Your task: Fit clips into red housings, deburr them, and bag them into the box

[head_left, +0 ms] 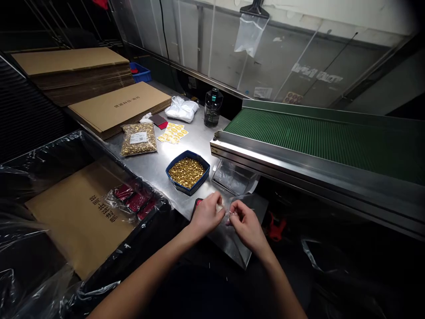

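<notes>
My left hand [206, 215] and my right hand [246, 223] meet over the near edge of the steel table [156, 164]. Both are pinched on a small clear plastic bag [226, 215] held between them. What is inside the bag is too small to make out. Just beyond my hands sits a blue tray [187, 172] filled with small gold-coloured parts. A stack of clear bags [234, 177] lies to the right of the tray, under the conveyor's end.
A green conveyor belt [315, 133] runs along the right. On the table lie a bag of gold parts [138, 138], yellow sticker sheets [173, 132], white bags [182, 109] and a dark bottle [213, 107]. Flat cartons [119, 106] are stacked at left. A plastic-lined box [79, 212] holds red packets [134, 200].
</notes>
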Action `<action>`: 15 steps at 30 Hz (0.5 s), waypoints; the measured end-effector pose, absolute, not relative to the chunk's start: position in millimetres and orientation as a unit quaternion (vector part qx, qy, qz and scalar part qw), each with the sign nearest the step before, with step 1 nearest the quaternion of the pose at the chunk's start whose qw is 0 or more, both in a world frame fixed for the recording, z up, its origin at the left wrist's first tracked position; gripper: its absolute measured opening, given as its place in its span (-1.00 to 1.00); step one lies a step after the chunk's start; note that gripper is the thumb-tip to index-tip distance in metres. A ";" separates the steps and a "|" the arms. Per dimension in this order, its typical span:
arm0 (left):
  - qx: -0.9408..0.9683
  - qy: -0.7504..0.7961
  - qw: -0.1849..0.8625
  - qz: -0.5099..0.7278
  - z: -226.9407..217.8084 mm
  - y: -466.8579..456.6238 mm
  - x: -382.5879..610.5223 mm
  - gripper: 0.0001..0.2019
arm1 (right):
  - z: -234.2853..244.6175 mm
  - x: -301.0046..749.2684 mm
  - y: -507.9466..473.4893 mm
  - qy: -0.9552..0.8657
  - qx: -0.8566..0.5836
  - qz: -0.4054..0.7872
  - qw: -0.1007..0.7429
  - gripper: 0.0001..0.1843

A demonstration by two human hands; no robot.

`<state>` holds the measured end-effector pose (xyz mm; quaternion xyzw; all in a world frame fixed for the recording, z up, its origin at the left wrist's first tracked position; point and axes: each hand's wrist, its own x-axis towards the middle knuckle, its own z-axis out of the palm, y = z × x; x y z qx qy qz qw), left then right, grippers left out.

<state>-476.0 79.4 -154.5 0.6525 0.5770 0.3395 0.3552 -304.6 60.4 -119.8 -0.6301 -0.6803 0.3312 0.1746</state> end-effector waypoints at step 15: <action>0.657 0.611 0.346 0.277 -146.4 19.9 -503.7 -0.84 | -120.7 -329.8 33.7 -0.700 -0.689 0.187 -0.009 -0.90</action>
